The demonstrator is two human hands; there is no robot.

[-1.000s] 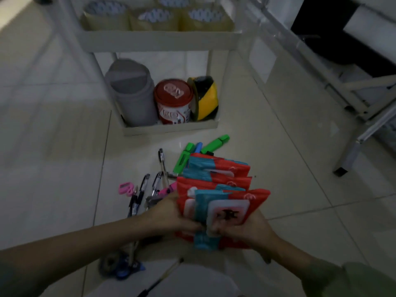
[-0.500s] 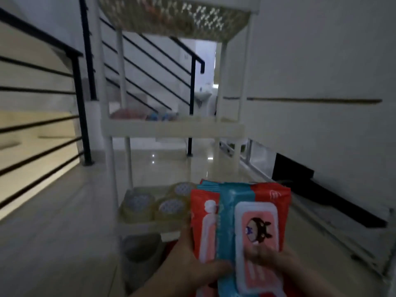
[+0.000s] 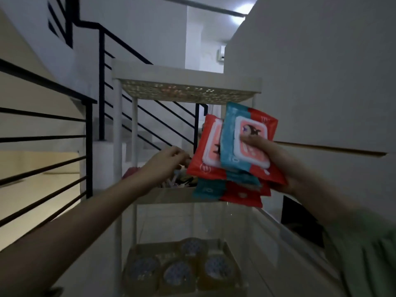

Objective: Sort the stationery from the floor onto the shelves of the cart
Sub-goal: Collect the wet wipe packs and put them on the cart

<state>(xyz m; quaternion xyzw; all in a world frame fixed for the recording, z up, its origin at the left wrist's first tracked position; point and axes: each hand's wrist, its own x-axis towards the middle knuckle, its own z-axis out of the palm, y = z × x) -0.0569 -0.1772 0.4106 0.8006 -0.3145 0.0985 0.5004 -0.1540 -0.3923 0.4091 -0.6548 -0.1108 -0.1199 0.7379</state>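
My right hand (image 3: 278,166) grips a fanned stack of red and teal packs (image 3: 228,146), thumb pressed on the front pack's white flap. I hold the stack up in front of the white cart, between its perforated top shelf (image 3: 186,79) and its middle shelf (image 3: 171,196). My left hand (image 3: 168,161) reaches over the middle shelf, its curled fingertips at the left edge of the leftmost red pack; whether they hold it is unclear. Several small items (image 3: 180,182) lie on the middle shelf, partly hidden behind the packs.
Several rolls of clear tape (image 3: 175,273) fill the cart's lower shelf. A black stair railing (image 3: 100,93) runs along the left and behind the cart. A white wall (image 3: 321,93) stands close on the right. The floor items are out of view.
The view rose from the floor to the cart's upper shelves. The stack of packs went up with it. My left hand came off the front of the stack and moved to its left edge.
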